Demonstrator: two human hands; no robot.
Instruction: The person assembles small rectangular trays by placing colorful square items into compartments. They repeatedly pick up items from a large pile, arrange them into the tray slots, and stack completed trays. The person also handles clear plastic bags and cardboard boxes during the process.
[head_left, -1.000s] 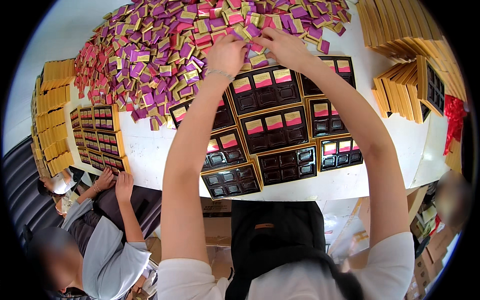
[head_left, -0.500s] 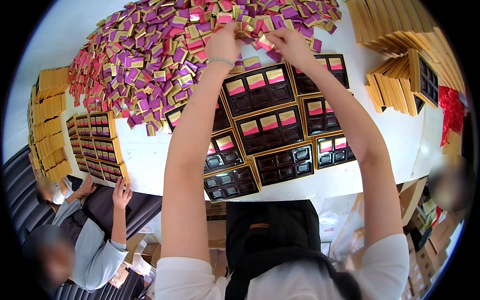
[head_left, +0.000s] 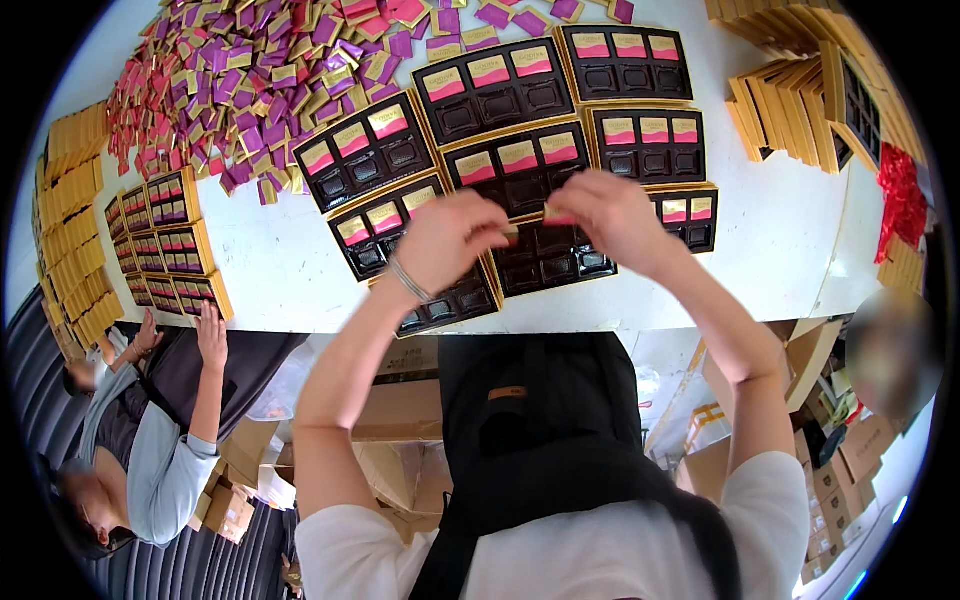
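My left hand [head_left: 452,240] is closed in a pinch above the front boxes, with the gold edge of a small wrapped chocolate [head_left: 512,233] showing at its fingertips. Beside it, my right hand [head_left: 618,215] pinches another pink-and-gold wrapped chocolate [head_left: 558,215]. Both hands hover over a black-trayed box [head_left: 553,268] with gold sides, partly hidden by my fingers. Just behind, a middle box [head_left: 518,158] has pink-and-gold chocolates along its far row and bare dark wells in its near row. The right box [head_left: 648,143] looks the same. My left forearm and hand partly cover the front left box [head_left: 465,305].
A heap of purple, pink and gold wrapped chocolates [head_left: 260,90] covers the far left. Filled boxes [head_left: 165,245] and gold stacks [head_left: 75,230] stand left, near another person's hands [head_left: 211,335]. More box stacks [head_left: 785,115] and red plastic [head_left: 900,205] lie right.
Both hands have come back from the chocolate heap toward me, over the near boxes, each with a chocolate. The whole view has shifted. The other person's hand at left has lifted off the boxes' edge slightly.
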